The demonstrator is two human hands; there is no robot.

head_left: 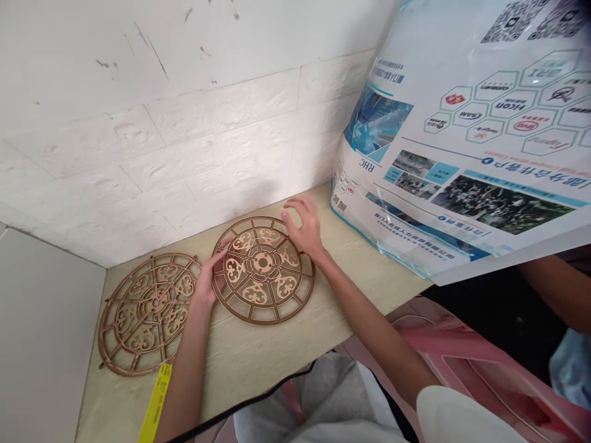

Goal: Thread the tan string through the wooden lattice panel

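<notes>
My left hand grips the left edge of a round wooden openwork disc, its fingers partly hidden behind the rim. The disc has spokes, scroll patterns and a round hub, and looks slightly raised and tilted above the table. Near its upper right edge is my right hand, with the fingers curved and a gap between thumb and fingertips. Nothing shows between them. A second round openwork piece, with a raised ring frame and small tabs at its rim, lies to the left, partly covered by my left forearm.
A pale tabletop runs along a white brick-patterned wall. On the right stands a large printed plastic bag. A yellow printed strip lies by my left forearm. Below right are a pink stool and another person's arm.
</notes>
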